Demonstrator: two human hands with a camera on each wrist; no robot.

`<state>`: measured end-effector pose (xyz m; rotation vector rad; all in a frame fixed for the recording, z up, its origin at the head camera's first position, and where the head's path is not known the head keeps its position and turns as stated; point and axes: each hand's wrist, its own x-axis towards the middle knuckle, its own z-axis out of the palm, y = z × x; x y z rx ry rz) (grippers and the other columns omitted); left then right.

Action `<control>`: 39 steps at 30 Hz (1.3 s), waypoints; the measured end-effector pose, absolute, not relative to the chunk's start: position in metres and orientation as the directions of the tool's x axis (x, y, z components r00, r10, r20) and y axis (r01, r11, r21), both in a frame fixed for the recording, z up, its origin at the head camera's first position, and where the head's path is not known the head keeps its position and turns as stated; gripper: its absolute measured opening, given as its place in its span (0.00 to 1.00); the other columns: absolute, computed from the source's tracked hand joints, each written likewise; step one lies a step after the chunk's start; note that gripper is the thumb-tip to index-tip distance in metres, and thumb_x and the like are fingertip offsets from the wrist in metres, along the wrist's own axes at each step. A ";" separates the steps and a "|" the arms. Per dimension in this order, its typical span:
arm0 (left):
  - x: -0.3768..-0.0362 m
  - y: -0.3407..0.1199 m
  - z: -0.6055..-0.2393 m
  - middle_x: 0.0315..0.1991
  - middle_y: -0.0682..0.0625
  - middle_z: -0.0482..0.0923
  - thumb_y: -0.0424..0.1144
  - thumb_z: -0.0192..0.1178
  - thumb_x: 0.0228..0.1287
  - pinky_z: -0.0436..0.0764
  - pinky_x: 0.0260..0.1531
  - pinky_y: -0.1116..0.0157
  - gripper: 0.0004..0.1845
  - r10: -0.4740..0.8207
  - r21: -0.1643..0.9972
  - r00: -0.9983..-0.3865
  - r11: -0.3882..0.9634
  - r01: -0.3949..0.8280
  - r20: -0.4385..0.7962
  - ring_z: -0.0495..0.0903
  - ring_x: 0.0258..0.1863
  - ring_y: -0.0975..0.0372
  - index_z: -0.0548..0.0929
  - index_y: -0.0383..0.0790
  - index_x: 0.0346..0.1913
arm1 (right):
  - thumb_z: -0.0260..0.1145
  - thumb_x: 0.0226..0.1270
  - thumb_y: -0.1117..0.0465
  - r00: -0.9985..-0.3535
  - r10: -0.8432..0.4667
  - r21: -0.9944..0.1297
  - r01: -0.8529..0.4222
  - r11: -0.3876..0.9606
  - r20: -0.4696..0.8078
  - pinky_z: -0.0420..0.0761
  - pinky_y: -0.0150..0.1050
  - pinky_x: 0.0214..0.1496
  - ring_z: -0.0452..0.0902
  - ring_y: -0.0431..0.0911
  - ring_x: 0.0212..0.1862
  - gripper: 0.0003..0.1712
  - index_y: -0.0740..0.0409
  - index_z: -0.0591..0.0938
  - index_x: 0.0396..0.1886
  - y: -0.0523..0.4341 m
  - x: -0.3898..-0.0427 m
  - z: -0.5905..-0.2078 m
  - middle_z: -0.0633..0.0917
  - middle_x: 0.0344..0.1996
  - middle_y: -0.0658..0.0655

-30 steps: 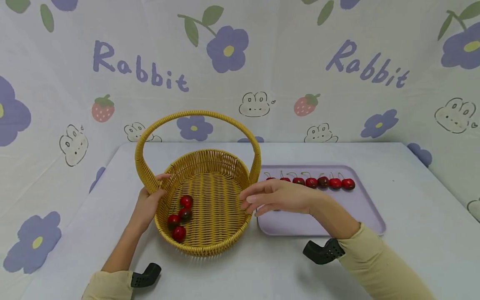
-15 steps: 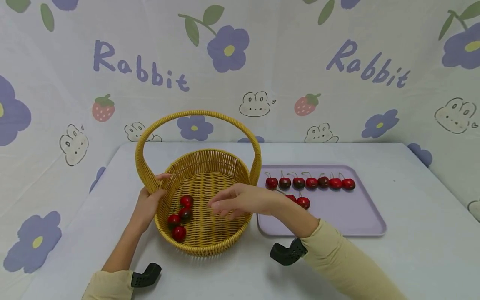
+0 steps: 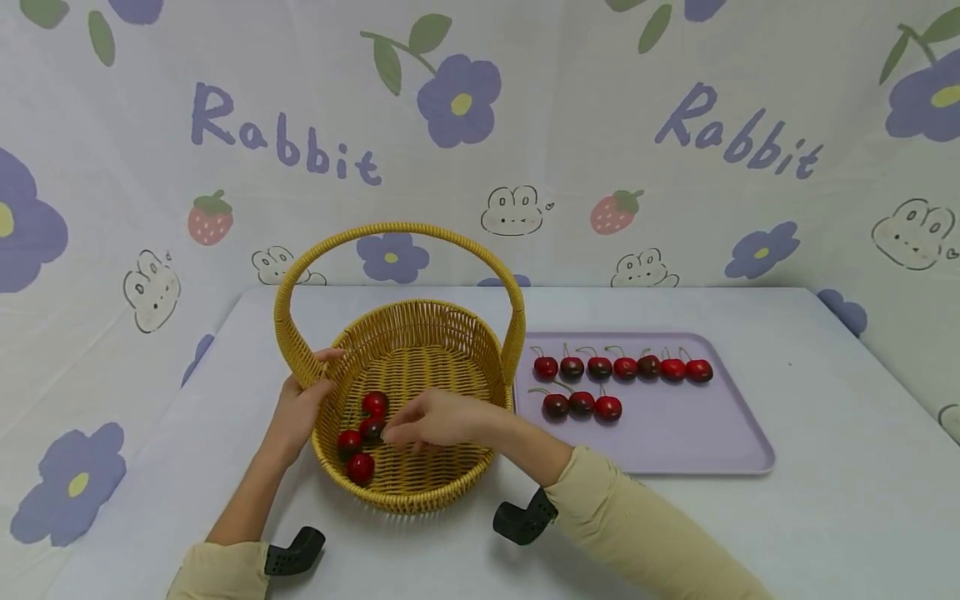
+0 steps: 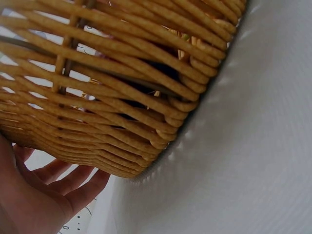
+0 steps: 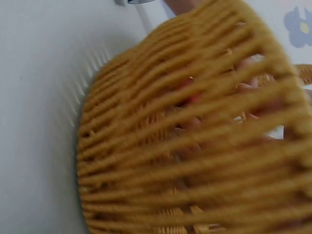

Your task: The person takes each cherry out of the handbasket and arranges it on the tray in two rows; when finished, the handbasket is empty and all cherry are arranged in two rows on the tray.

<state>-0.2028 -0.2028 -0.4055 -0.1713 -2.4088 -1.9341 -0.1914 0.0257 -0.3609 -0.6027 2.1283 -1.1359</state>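
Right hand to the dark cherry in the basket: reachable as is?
Probably yes: the right hand is over the basket's floor, fingertips right by the dark cherry, nothing visible between. The handle arches behind the hand. Whether they touch is unclear.

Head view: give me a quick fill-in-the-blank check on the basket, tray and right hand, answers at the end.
Inside the basket, ____ cherries are visible.
On the tray, the far row has ____ cherries.
The near row there has ____.
The right hand reaches into the ____.

Missing words: four; seven; three; basket.
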 end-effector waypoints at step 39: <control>-0.202 -0.204 -0.405 0.68 0.39 0.60 0.28 0.42 0.68 0.54 0.64 0.48 0.22 0.058 0.971 -0.992 0.207 0.122 0.112 0.57 0.68 0.49 0.68 0.33 0.64 | 0.67 0.63 0.56 -0.607 -0.719 -0.841 -0.148 0.520 -0.338 0.75 0.36 0.40 0.77 0.45 0.35 0.15 0.56 0.83 0.47 -0.004 -0.189 -0.366 0.84 0.33 0.52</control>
